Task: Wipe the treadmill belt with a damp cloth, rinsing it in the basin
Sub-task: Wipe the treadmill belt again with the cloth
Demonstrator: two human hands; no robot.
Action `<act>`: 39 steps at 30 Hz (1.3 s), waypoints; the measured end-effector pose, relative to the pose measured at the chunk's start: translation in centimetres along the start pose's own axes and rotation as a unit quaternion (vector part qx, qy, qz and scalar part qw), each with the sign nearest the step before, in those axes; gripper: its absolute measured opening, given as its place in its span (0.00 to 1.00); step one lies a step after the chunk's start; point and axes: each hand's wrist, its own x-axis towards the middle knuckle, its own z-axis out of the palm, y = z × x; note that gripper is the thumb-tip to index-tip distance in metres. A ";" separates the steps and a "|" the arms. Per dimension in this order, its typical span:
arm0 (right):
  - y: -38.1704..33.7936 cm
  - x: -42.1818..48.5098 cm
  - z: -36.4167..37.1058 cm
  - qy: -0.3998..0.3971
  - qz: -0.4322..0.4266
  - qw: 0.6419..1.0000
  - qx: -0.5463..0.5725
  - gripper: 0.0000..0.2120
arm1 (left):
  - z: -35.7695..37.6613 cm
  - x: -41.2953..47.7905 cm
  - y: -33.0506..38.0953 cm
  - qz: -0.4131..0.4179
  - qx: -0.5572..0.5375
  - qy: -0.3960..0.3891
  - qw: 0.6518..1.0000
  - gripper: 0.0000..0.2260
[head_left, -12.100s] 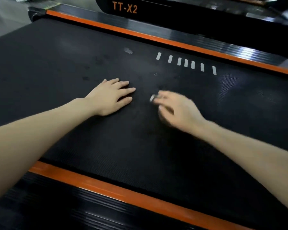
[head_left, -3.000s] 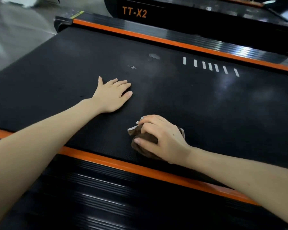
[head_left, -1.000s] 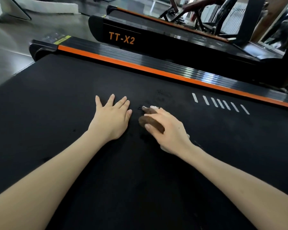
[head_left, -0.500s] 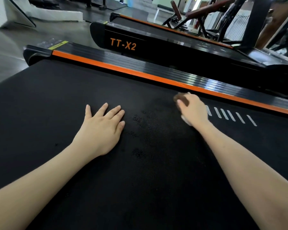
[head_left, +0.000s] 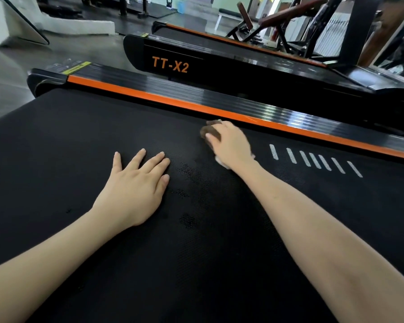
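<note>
Cloth (head_left: 210, 133) gripped by right hand (head_left: 231, 145).

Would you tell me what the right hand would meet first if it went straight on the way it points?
Probably the orange side rail, just beyond the right hand and its cloth.

Brown cloth (head_left: 210, 134) on black belt (head_left: 79, 136)

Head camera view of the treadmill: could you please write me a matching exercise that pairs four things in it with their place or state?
Column A
1. left hand
2. right hand
3. brown crumpled cloth
4. row of white dashes

Column B
a. printed on the black textured treadmill belt
b. lies flat, fingers spread
c. bunched near the orange rail stripe
d. grips the cloth

Pairs: 1-b, 2-d, 3-c, 4-a
</note>
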 end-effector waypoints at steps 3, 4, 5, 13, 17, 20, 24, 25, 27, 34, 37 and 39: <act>6.5 -0.3 -2.2 0.037 0.117 0.989 -0.082 0.16 | 0.1 0.0 0.1 0.001 0.003 0.003 1.000 0.40; 8.6 -0.8 -3.0 0.046 0.162 0.981 -0.099 0.16 | 0.1 0.1 0.2 0.000 0.008 0.004 1.000 0.40; 10.3 -1.4 -3.8 0.054 0.201 0.972 -0.109 0.17 | 0.2 0.2 0.3 -0.001 0.011 0.004 1.000 0.40; 4.8 0.7 -1.1 0.036 0.203 0.972 -0.114 0.20 | 0.4 0.3 0.2 0.001 0.020 0.006 1.000 0.40; -2.9 2.3 2.0 -0.017 0.082 0.995 -0.045 0.19 | 0.2 0.1 0.2 0.002 0.014 0.010 1.000 0.40; -3.8 1.4 1.4 -0.054 0.038 0.998 0.000 0.19 | 0.1 0.1 0.3 0.003 0.018 0.006 1.000 0.40; -4.2 -3.7 -1.3 -0.093 -0.040 0.994 0.045 0.18 | 0.0 0.1 0.2 0.002 0.017 -0.004 1.000 0.33; -4.5 -5.5 -2.1 -0.101 -0.053 0.992 0.052 0.18 | 0.0 0.0 0.2 0.001 0.016 -0.007 1.000 0.28; -5.0 -10.1 -3.9 -0.114 -0.084 0.988 0.062 0.19 | -0.1 -0.1 0.2 0.000 0.007 -0.009 1.000 0.24; -3.0 -15.8 -7.2 -0.128 -0.151 0.976 0.087 0.22 | 0.2 -0.1 0.2 -0.001 0.002 0.000 1.000 0.23; -2.3 -10.5 -5.2 -0.094 -0.055 0.990 0.087 0.19 | 0.3 -0.2 0.3 -0.004 -0.007 0.011 1.000 0.23; -2.3 -7.1 -3.1 -0.080 0.007 0.995 0.053 0.18 | 0.3 0.0 0.3 -0.004 -0.007 0.014 1.000 0.23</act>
